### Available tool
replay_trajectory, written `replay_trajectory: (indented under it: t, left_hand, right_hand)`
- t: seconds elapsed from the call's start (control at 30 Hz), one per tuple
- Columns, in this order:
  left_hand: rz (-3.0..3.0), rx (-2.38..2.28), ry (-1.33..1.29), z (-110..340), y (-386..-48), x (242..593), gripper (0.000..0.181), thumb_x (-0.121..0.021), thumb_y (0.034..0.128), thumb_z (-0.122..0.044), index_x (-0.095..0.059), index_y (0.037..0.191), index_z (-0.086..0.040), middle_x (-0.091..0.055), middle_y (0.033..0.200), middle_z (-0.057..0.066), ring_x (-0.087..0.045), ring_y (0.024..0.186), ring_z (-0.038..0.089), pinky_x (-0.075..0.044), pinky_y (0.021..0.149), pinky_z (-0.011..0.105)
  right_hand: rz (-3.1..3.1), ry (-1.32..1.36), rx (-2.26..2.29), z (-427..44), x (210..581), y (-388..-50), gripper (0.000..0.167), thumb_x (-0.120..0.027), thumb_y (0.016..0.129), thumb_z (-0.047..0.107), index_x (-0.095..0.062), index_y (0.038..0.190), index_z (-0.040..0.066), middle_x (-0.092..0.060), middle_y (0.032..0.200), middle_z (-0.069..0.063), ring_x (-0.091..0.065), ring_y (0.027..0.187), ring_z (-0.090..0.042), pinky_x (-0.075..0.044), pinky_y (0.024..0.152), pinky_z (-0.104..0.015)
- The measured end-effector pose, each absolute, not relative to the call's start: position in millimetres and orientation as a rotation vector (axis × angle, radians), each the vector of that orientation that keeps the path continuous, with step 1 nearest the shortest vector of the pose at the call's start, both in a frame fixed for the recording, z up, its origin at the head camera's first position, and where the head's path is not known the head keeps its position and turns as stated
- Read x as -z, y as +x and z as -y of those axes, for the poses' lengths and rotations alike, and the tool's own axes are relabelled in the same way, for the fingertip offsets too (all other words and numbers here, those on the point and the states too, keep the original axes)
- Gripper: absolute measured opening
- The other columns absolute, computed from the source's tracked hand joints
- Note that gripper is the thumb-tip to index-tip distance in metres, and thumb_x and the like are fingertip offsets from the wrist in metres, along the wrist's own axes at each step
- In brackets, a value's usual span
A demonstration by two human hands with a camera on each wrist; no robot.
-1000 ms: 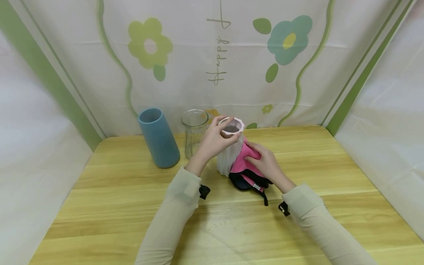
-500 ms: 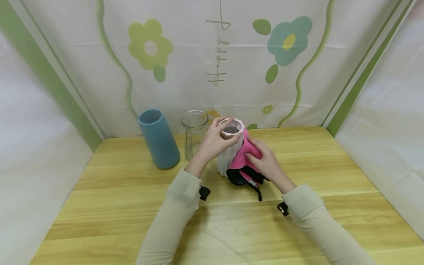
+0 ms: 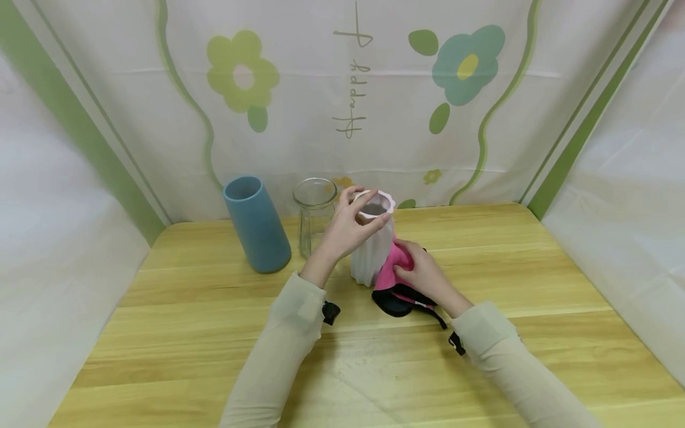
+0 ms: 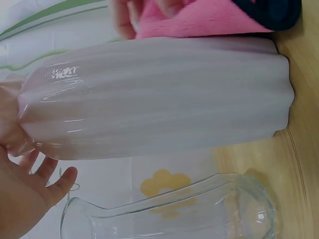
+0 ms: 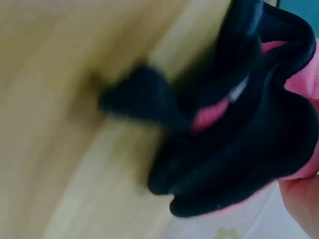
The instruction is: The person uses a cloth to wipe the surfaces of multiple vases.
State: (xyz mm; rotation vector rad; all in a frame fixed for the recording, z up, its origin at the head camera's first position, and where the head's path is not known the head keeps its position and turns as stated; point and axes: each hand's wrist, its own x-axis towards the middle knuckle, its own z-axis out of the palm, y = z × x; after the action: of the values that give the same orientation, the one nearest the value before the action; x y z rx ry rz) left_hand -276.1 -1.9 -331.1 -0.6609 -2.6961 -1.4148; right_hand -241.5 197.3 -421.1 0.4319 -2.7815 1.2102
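Note:
A white ribbed vase with a scalloped rim stands upright on the table. My left hand grips it near the top, thumb and fingers curved about the neck. On its right side lies a pink cloth with black edging, and my right hand holds it bunched against the wall of the vase. In the left wrist view, the pink cloth touches the vase's glossy side. The right wrist view shows folded black edging and a loose strap, rather blurred.
A clear glass vase stands close to the left of the white one, partly behind my left hand. Farther left is a tall blue vase. The wooden table meets a flower-printed curtain at the back.
My right hand went slightly up the vase's side with the cloth, then down lower. The cloth's black edge and strap swung left, then back right. My left hand stayed at the neck.

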Motion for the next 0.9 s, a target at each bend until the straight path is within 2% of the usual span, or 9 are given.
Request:
replay_trajectory:
  t: [0.17, 0.4, 0.67, 0.77, 0.9]
  left_hand:
    - [2.68, 1.409, -0.659, 1, -275, 330, 0.061, -0.059, 0.0906, -0.048, -0.042, 0.145, -0.026, -0.026, 0.152, 0.003, -0.061, 0.095, 0.015, -0.051, 0.081, 0.034]
    - [2.717, 1.372, -0.641, 1, -274, 327, 0.062, -0.059, 0.0901, -0.048, -0.041, 0.146, -0.028, -0.026, 0.152, 0.001, -0.056, 0.104, 0.018, -0.051, 0.085, 0.038]
    - [2.699, 1.418, -0.648, 1, -274, 328, 0.06, -0.06, 0.0908, -0.045, -0.041, 0.146, -0.027, -0.028, 0.151, 0.001, -0.062, 0.094, 0.014, -0.052, 0.08, 0.032]
    - [2.691, 1.433, -0.654, 1, -274, 328, 0.06, -0.06, 0.091, -0.045, -0.041, 0.145, -0.027, -0.028, 0.151, 0.001, -0.063, 0.094, 0.014, -0.052, 0.08, 0.031]
    - [2.695, 1.432, -0.653, 2, -274, 328, 0.061, -0.059, 0.0909, -0.046, -0.041, 0.146, -0.027, -0.027, 0.151, 0.001, -0.063, 0.096, 0.014, -0.052, 0.081, 0.032]
  right_hand:
    - [2.757, 0.413, -1.216, -195, 423, -242, 0.06, -0.066, 0.084, 0.006, -0.044, 0.139, -0.002, -0.05, 0.135, -0.027, -0.049, 0.124, -0.039, -0.041, 0.102, -0.054]
    - [2.646, 0.36, -1.287, -195, 415, -241, 0.055, -0.066, 0.083, 0.001, -0.05, 0.135, 0.002, -0.053, 0.134, -0.023, -0.051, 0.121, -0.036, -0.043, 0.1, -0.052]
    - [2.492, 0.359, -1.311, -196, 399, -242, 0.052, -0.067, 0.08, -0.001, -0.056, 0.131, 0.005, -0.057, 0.129, -0.02, -0.057, 0.104, -0.031, -0.048, 0.082, -0.039]
    - [2.44, 0.38, -1.304, -196, 395, -242, 0.053, -0.067, 0.081, -0.002, -0.056, 0.132, 0.005, -0.057, 0.129, -0.02, -0.057, 0.104, -0.031, -0.047, 0.081, -0.034]
    - [2.392, 0.479, -1.257, -195, 395, -242, 0.056, -0.066, 0.082, -0.004, -0.053, 0.136, 0.004, -0.053, 0.133, -0.022, -0.054, 0.114, -0.034, -0.049, 0.088, -0.039]
